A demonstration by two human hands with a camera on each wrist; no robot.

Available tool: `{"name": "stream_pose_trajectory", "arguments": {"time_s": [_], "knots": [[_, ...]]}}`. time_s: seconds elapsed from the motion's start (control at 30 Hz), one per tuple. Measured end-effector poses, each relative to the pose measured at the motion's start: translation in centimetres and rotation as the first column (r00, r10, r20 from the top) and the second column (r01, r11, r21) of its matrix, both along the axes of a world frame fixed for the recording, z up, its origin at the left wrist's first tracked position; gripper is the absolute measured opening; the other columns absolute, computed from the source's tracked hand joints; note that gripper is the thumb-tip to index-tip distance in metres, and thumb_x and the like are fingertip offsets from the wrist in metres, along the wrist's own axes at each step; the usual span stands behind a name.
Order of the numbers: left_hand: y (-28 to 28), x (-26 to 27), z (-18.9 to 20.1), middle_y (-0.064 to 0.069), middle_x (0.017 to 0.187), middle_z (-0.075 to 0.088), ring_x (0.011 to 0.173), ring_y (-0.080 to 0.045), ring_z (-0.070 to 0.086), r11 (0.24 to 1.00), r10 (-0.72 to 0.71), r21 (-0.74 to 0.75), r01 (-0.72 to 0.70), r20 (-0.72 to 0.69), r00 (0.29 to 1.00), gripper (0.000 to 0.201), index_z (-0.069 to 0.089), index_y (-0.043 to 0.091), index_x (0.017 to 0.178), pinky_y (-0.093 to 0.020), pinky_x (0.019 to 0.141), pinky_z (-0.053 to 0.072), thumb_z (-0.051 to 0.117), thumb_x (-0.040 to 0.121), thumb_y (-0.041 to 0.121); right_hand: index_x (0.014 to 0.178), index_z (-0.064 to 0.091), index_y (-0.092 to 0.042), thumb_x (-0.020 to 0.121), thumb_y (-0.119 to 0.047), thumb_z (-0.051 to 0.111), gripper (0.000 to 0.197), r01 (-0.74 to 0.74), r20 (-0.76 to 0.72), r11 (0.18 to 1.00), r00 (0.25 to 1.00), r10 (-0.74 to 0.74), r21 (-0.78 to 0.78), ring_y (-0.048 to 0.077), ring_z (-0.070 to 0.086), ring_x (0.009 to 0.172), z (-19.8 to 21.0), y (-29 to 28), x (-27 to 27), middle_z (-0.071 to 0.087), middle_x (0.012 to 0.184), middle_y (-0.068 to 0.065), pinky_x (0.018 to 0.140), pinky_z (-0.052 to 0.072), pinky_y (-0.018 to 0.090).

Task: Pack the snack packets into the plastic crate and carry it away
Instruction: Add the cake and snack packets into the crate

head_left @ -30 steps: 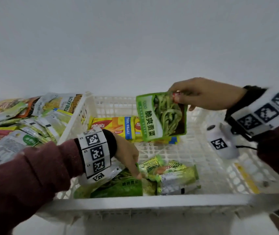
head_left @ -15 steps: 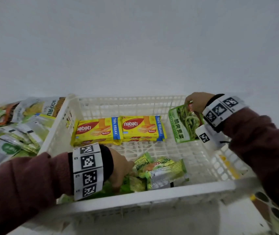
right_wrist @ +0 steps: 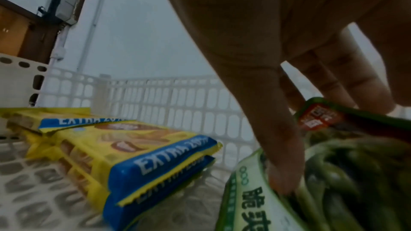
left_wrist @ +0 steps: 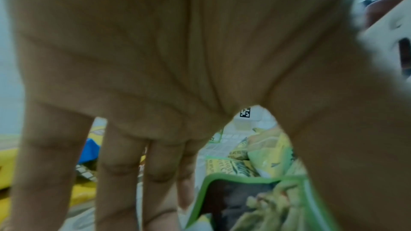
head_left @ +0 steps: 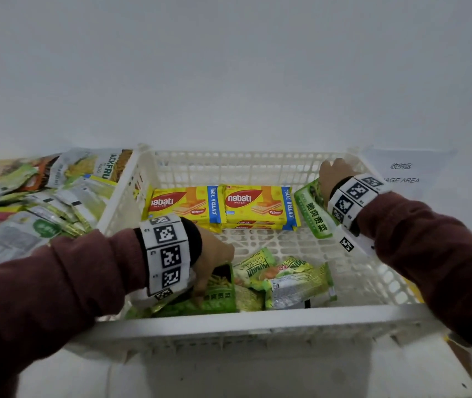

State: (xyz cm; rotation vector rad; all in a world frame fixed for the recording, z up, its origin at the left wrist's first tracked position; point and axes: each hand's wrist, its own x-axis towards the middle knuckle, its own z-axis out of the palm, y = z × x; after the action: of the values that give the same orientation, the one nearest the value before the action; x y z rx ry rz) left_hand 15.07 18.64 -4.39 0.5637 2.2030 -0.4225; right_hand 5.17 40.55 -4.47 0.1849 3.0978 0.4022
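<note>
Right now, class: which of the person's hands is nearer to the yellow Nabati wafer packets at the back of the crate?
Right. The right hand sets a green packet down right beside the wafer packets; the left hand is at the front, on another green packet.

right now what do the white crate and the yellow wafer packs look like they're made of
White slotted crate: looks like rigid moulded plastic, matt, with lattice walls and a perforated floor. Yellow nabati wafer packs: look like thin glossy plastic film, with crimped zigzag end seals and a soft sheen in the right wrist view; an inner foil layer cannot be told.
</note>
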Motion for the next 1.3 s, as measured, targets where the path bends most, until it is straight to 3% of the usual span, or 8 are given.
{"name": "stream_pose_trajectory", "arguments": {"time_s": [0.2, 0.33, 0.4, 0.63, 0.83, 1.0, 1.2, 1.3], "knots": [[-0.8, -1.1, 0.1, -0.007, 0.132, 0.047, 0.119, -0.024, 0.046, 0.994, -0.03, 0.104, 0.034, -0.04, 0.999, 0.061, 0.042, 0.012, 0.131, -0.031, 0.087, 0.039, 0.071, 0.079, 0.025, 0.123, 0.04, 0.004, 0.088, -0.012, 0.052, 0.041, 0.0, 0.024, 0.998, 1.0, -0.002, 0.066, 0.033, 0.047, 0.114, 0.0, -0.8, 0.0, 0.046, 0.123, 0.02, 0.094, 0.042, 0.038], [-1.4, -2.0, 0.3, -0.006, 0.109, 0.062, 0.092, -0.018, 0.052, 0.98, 0.025, 0.198, -0.024, -0.004, 1.0, 0.045, 0.057, 0.009, 0.117, -0.028, 0.077, 0.041, 0.071, 0.079, 0.028, 0.076, 0.057, -0.013, 0.074, -0.033, 0.071, 0.024, -0.1, 0.241, 0.99, 0.968, 0.073, 0.098, 0.023, 0.059, 0.077, -0.5, -0.8, -0.3, 0.055, 0.07, 0.0, 0.081, 0.056, 0.035], [-1.7, -2.3, 0.6, -0.002, 0.092, 0.059, 0.085, -0.018, 0.051, 0.973, 0.058, 0.225, -0.056, -0.004, 0.998, 0.04, 0.06, 0.006, 0.11, -0.028, 0.072, 0.04, 0.071, 0.079, 0.028, 0.08, 0.055, -0.014, 0.066, -0.036, 0.075, 0.033, -0.133, 0.303, 0.983, 0.949, 0.089, 0.129, 0.023, 0.055, 0.072, -1.6, -0.4, -1.4, 0.042, 0.061, -0.003, 0.076, 0.057, 0.036], [-2.7, -3.0, 2.7, 0.001, 0.08, 0.059, 0.073, -0.014, 0.054, 0.891, 0.151, 0.433, -0.138, 0.003, 0.988, 0.025, 0.061, 0.007, 0.098, -0.025, 0.069, 0.044, 0.071, 0.08, 0.021, 0.114, 0.05, -0.006, 0.073, -0.028, 0.075, 0.053, -0.11, 0.235, 0.982, 0.969, 0.072, 0.156, 0.025, 0.06, 0.097, -0.1, -0.1, 1.4, 0.056, 0.109, 0.008, 0.08, 0.053, 0.034], [-2.8, -3.3, 3.6, 0.013, 0.076, 0.053, 0.066, -0.001, 0.051, 0.803, 0.197, 0.585, -0.112, -0.084, 0.977, 0.016, 0.052, 0.017, 0.09, -0.016, 0.063, 0.041, 0.066, 0.084, 0.024, 0.107, 0.041, -0.007, 0.06, -0.033, 0.078, 0.065, 0.004, 0.165, 0.997, 0.986, 0.008, -0.074, 0.033, 0.059, 0.089, -1.2, 0.0, -0.4, 0.057, 0.104, 0.019, 0.075, 0.054, 0.039], [-3.2, -3.3, 3.6, 0.0, 0.105, 0.061, 0.092, -0.016, 0.059, 0.722, 0.247, 0.686, -0.088, -0.137, 0.959, 0.029, 0.055, 0.009, 0.11, -0.031, 0.083, 0.05, 0.062, 0.087, 0.025, 0.12, 0.038, -0.004, 0.085, -0.021, 0.057, 0.043, 0.133, 0.025, 0.965, 0.991, -0.13, -0.225, 0.035, 0.054, 0.104, -1.4, -0.1, -0.2, 0.045, 0.12, 0.024, 0.076, 0.045, 0.036], [-2.9, -3.0, 4.0, 0.007, 0.085, 0.05, 0.08, -0.014, 0.049, 0.617, 0.334, 0.787, 0.003, -0.265, 0.904, 0.013, 0.044, 0.018, 0.097, -0.019, 0.065, 0.037, 0.054, 0.092, 0.025, 0.123, 0.034, -0.001, 0.086, -0.012, 0.053, 0.043, 0.153, -0.06, 0.946, 0.982, -0.177, -0.287, 0.04, 0.048, 0.112, -1.6, 0.2, -0.7, 0.043, 0.122, 0.027, 0.089, 0.044, 0.043], [-2.8, -3.0, 4.0, 0.002, 0.086, 0.052, 0.081, -0.019, 0.049, 0.569, 0.39, 0.822, -0.003, -0.267, 0.881, 0.014, 0.042, 0.017, 0.1, -0.027, 0.066, 0.039, 0.051, 0.094, 0.024, 0.119, 0.036, 0.0, 0.09, -0.012, 0.047, 0.034, 0.058, -0.088, 0.952, 0.992, -0.088, -0.299, 0.036, 0.057, 0.097, -0.4, 0.8, -0.8, 0.056, 0.113, 0.024, 0.074, 0.045, 0.038]]}}
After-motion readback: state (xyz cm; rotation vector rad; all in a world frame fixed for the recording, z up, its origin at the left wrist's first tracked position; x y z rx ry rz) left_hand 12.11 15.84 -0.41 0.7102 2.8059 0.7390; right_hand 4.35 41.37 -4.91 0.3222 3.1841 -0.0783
